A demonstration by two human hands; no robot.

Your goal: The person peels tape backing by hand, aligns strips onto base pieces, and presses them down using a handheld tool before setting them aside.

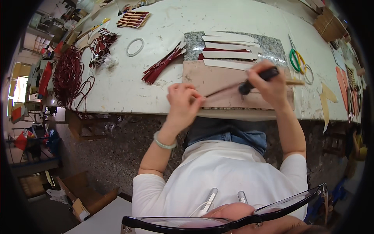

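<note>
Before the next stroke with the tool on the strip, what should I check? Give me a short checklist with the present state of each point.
1. Left hand pins the near end of the strip: ok, fingers are on it.
2. Right hand grips the black-handled tool firmly: ok, the fist is closed round the handle.
3. Strip lies on the pink board, not on the bare table: ok.
4. Left fingers are out of the tool's path: cannot tell, the tip is hidden near the strip.
5. White pieces on the stone slab are apart from the right hand: not ok, the nearest one lies right beside it.
6. Scissors out of the way: ok, they lie beyond the right hand.
</note>
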